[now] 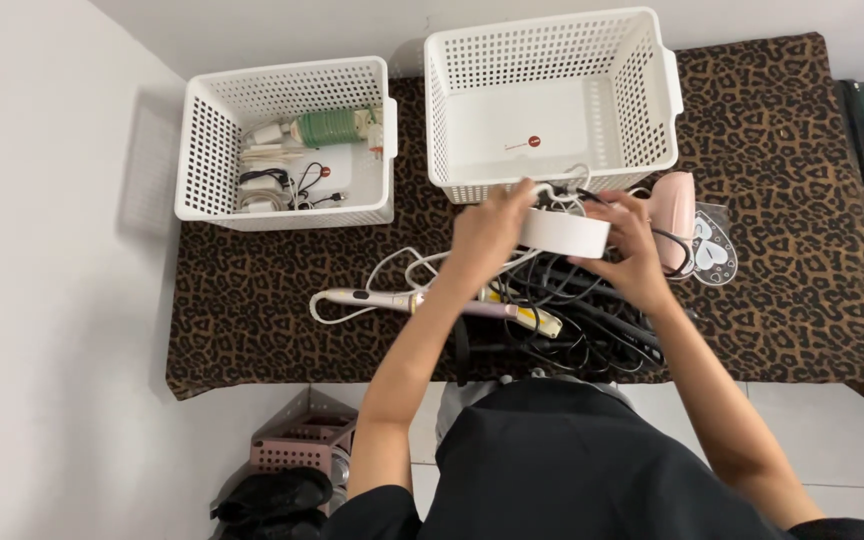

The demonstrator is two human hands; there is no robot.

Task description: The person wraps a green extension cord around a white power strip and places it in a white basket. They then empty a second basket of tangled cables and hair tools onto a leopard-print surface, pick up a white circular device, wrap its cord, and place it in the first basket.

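**Both hands on a white round device**

The left hand (487, 232) and right hand (634, 243) clasp a white round plastic device (564, 233) between curled fingers, above tangled black cables (582, 320) on the leopard-print cloth (772, 190), just before the empty white perforated basket (552, 100).

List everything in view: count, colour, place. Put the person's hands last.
White device: 1, white, held over the cable pile.
Cable pile: 1, black and white, table centre.
Styling wand: 1, silver-pink, left of the pile.
Hair dryer: 1, pink, right of the pile.
Left basket: 1, white, holds gadgets.
Right basket: 1, white, empty.
Table cover: 1, leopard print.
Crate: 1, pinkish, on the floor.
Left hand, right hand: both grip the device.
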